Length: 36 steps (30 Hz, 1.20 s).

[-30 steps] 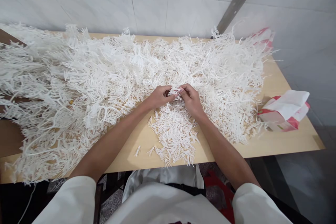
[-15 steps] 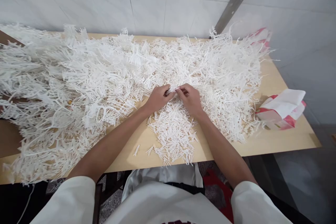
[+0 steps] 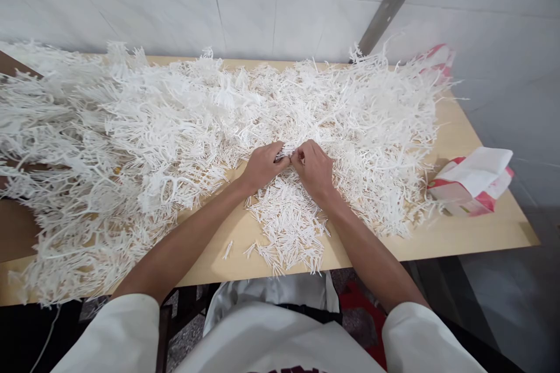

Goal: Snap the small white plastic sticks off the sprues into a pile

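My left hand (image 3: 266, 164) is closed over the middle of the table, its fingers around a white branched plastic piece (image 3: 284, 153) whose thin prongs show between thumb and forefinger. Close beside it, my right hand (image 3: 313, 168) is pinched at the near end of that piece; what lies between its fingertips is too small to make out. Under and in front of both hands spreads a pile of short white sticks (image 3: 291, 227). Beyond them lies a wide heap of white branched plastic strands (image 3: 175, 111).
The heap covers much of the wooden table (image 3: 464, 134). A pink and white tissue pack (image 3: 468, 183) stands at the right, another pink and white packet (image 3: 437, 61) at the back right. Cardboard (image 3: 17, 230) shows at the left edge. A tiled wall (image 3: 245, 17) rises behind.
My right hand has turned slightly, its fingers curling in closer to my left thumb. My left hand stays almost in place, and the piles look the same.
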Each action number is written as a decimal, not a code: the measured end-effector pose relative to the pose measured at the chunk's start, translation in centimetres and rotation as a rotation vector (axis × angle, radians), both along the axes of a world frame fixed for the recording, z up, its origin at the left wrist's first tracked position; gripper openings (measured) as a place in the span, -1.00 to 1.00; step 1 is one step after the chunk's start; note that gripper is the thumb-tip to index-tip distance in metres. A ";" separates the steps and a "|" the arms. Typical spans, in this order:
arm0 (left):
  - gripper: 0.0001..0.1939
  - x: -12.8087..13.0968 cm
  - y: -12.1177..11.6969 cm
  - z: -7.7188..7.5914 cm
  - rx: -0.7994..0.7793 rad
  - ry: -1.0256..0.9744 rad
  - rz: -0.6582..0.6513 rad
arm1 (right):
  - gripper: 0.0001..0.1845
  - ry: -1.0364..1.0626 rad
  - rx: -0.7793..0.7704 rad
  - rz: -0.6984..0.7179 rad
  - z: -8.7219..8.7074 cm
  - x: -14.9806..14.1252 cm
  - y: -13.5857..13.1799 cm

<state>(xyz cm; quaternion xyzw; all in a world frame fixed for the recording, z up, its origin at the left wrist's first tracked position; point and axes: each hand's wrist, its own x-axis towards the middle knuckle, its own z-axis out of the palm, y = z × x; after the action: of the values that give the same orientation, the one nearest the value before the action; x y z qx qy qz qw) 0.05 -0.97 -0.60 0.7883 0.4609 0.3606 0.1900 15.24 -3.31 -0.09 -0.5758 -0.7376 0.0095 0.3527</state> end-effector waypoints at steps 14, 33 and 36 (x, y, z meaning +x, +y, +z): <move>-0.85 -0.7 -0.3 -0.5 0.150 0.067 -0.114 | -0.86 0.137 -0.039 0.019 0.1 0.0 -0.1; -0.67 -0.4 0.1 -0.3 -0.297 -0.609 0.071 | -0.73 0.382 -0.010 0.057 1.3 3.3 1.5; -0.71 -0.3 0.0 -0.3 -0.314 -0.572 0.009 | -0.67 0.374 -0.105 0.181 1.4 1.5 0.8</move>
<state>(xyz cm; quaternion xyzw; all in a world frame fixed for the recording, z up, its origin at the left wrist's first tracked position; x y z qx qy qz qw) -0.29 -0.95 -0.88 0.6141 0.4423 0.4926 0.4296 16.77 -2.50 1.28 -0.5131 -0.7063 0.1862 0.4508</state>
